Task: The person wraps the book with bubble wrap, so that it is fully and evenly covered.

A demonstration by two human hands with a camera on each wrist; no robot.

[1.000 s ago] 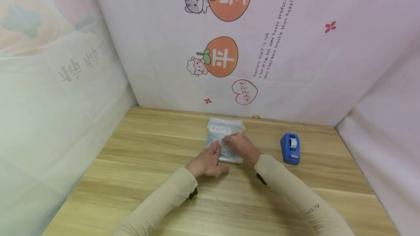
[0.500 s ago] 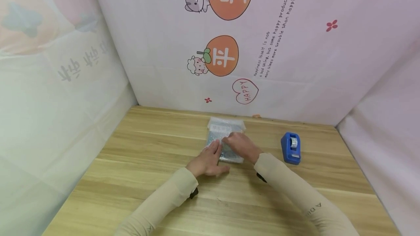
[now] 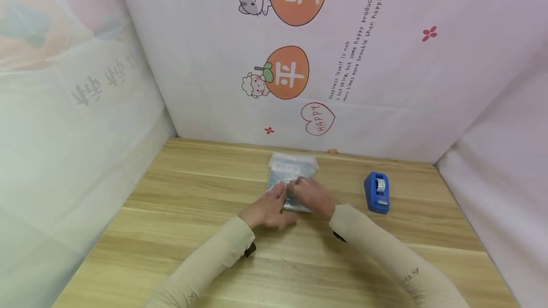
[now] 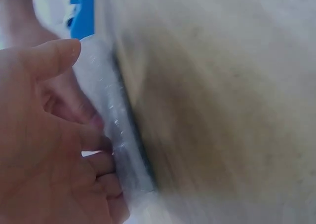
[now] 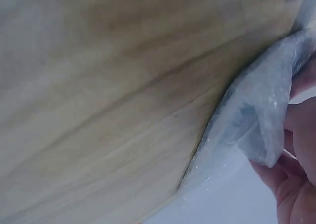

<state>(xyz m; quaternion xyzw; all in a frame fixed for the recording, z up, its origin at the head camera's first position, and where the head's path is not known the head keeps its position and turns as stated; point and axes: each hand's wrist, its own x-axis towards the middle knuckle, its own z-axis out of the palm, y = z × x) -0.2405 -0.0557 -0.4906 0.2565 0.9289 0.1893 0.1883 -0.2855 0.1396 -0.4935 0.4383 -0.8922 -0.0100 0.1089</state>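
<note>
The bubble-wrap packet [image 3: 292,175] lies flat on the wooden table [image 3: 192,194], toward the far edge and near the printed backdrop [image 3: 385,84]; something bluish-grey shows through the clear wrap, too blurred to name. Both hands are on its near half. The left hand [image 3: 267,209] rests at the packet's left near corner, and in the left wrist view its fingers [image 4: 101,160] curl against the wrap's edge [image 4: 111,125] with the thumb raised above it. The right hand [image 3: 311,195] lies over the middle of the packet, and the right wrist view shows its fingers [image 5: 301,130] pinching a loose flap of wrap [image 5: 256,120] lifted clear of the table.

Judging from this, the step in hand is folding or closing the wrap around its contents: one hand steadies the packet, the other draws the flap over. The next move calls for keeping the fold taut and pinned with one hand, since loose wrap is likely to spring back. A blue tape dispenser [image 3: 377,192] stands well to the right of the packet, within the right hand's reach. Cream sleeves [image 3: 385,246] cover both forearms.
</note>
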